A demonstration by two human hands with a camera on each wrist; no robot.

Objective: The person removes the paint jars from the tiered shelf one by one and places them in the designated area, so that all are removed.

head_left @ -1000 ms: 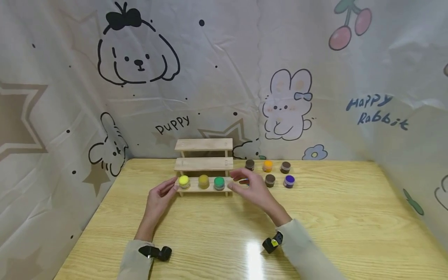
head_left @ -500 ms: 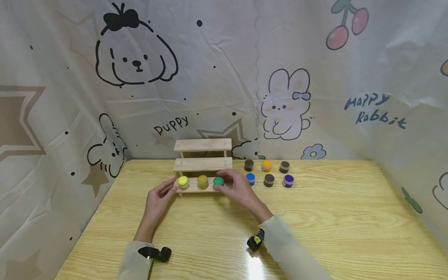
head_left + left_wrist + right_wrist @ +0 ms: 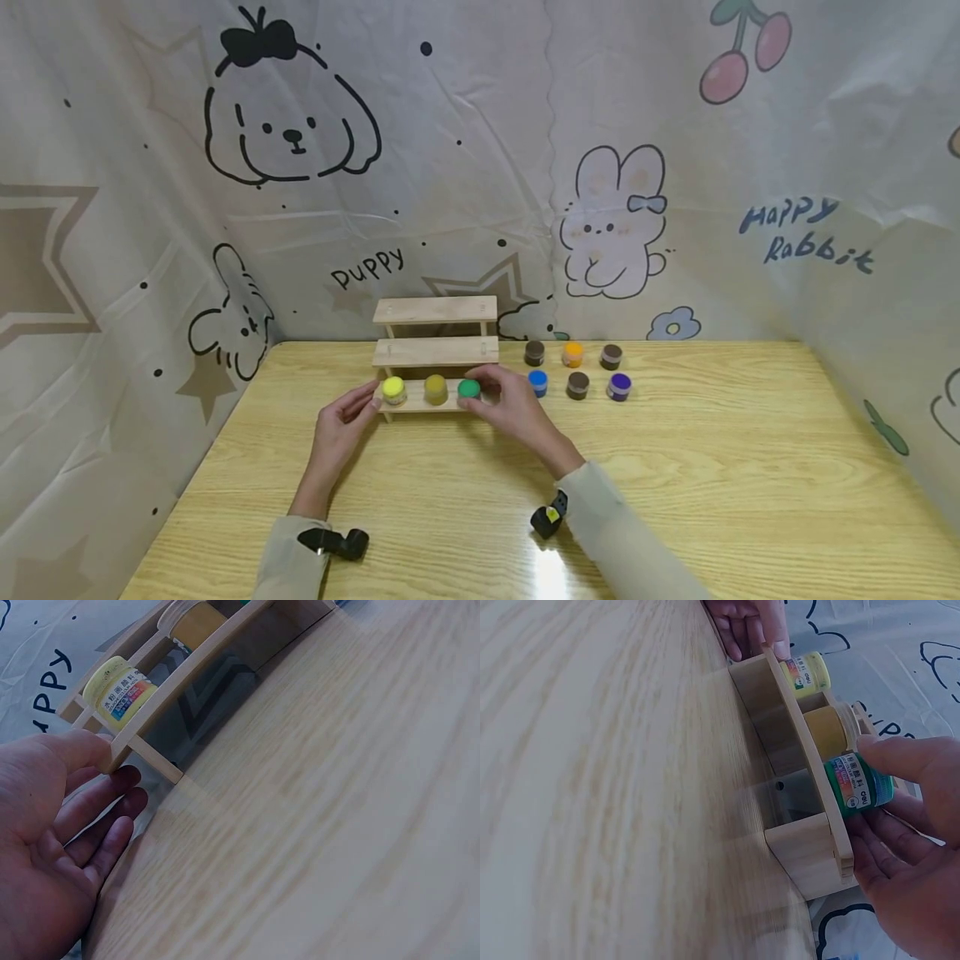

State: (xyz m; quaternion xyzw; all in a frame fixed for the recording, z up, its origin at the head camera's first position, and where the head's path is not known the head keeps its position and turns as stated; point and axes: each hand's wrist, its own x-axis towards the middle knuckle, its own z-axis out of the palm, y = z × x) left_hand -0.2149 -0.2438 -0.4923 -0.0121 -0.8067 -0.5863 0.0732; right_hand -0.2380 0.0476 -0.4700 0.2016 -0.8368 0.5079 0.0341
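A stepped wooden shelf (image 3: 435, 352) with three tiers stands at the back of the table. On its lowest tier sit a yellow paint jar (image 3: 393, 390), an ochre paint jar (image 3: 436, 390) and a green paint jar (image 3: 468, 390). My right hand (image 3: 517, 410) holds the green jar between thumb and fingers, at the tier's right end; its label (image 3: 853, 780) shows in the right wrist view. At the other end, my left hand (image 3: 339, 433) grips the tier's left edge beside the yellow jar, thumb against the wood (image 3: 124, 746) and the other fingers loosely bent below.
Right of the shelf, two rows of paint jars stand on the table: a blue jar (image 3: 537, 383), an orange jar (image 3: 573, 354), a purple jar (image 3: 619, 387) and several dark brown ones (image 3: 577, 385). A printed cloth (image 3: 465, 167) hangs behind the table (image 3: 712, 467).
My right hand has moved left from the shelf's right end onto the green jar, uncovering the blue jar. Over the last half second it has stayed there. My left hand has kept its place.
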